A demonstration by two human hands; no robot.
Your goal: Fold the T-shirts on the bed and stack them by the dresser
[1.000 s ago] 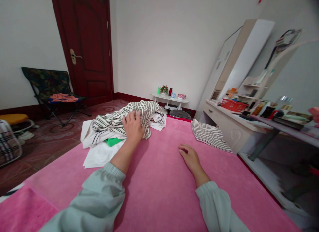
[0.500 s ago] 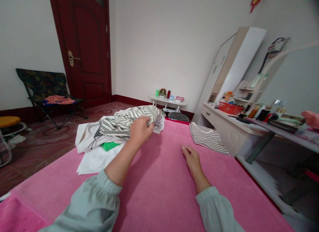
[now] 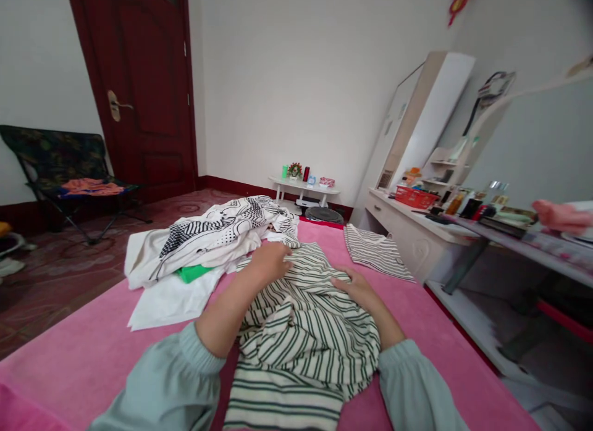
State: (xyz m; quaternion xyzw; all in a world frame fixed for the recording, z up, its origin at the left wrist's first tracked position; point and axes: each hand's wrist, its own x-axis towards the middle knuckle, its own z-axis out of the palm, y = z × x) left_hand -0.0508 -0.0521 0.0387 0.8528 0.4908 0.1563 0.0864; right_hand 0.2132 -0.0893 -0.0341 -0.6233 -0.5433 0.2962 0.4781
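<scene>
A cream shirt with dark green stripes [image 3: 310, 338] lies crumpled and partly spread on the pink bedspread [image 3: 92, 363] in front of me. My left hand [image 3: 273, 262] is at its far left part, fingers curled and closed on the cloth. At the shirt's right side, my right hand [image 3: 356, 288] touches the fabric with thumb and fingers slightly apart. Left of the shirt is a heap holding a white garment with black patterns [image 3: 217, 236], a green piece of cloth [image 3: 192, 273] and a plain white garment [image 3: 173, 301]. A folded striped garment [image 3: 377, 252] rests at the far right.
A dressing table [image 3: 417, 224] with a red basket [image 3: 416, 197] and several bottles stands along the right. Past the bed is a small white table [image 3: 303, 186]. A folding chair [image 3: 60, 165] with clothing on it stands at left, near a dark red door [image 3: 139, 79].
The green-striped shirt has come off the heap toward me and now lies between my arms. My right hand has moved onto it. The view has turned slightly right.
</scene>
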